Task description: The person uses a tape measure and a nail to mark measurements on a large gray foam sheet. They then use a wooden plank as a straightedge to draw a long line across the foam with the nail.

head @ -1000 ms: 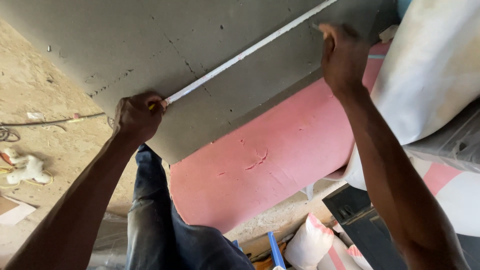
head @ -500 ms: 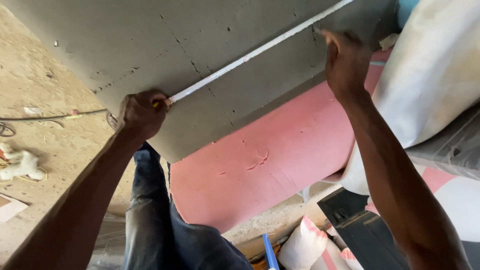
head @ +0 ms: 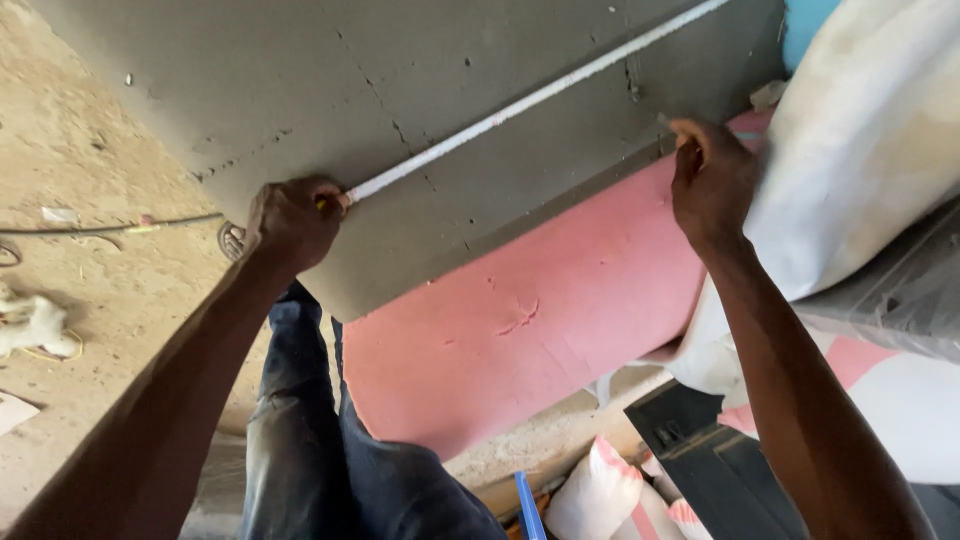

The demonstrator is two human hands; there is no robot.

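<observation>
A large grey foam sheet (head: 420, 90) lies over a pink foam sheet (head: 540, 310). A white measuring tape (head: 530, 100) runs diagonally across the grey sheet to the upper right. My left hand (head: 295, 225) is closed on the tape's case at the grey sheet's near edge. My right hand (head: 712, 180) is at the sheet's right edge, where grey meets pink. Its fingers pinch a thin pencil-like stick whose tip (head: 664, 120) pokes out. What the stick is exactly I cannot tell.
My dark trouser legs (head: 320, 430) stand below the sheets on a sandy floor (head: 80, 280). A cable (head: 110, 228) and a white rag (head: 35, 325) lie at left. A white rolled sheet (head: 860, 150), sacks (head: 600, 495) and a dark panel (head: 710, 460) crowd the right.
My right hand has slid down along the grey sheet's right edge toward the pink foam. The left hand has stayed on the tape case.
</observation>
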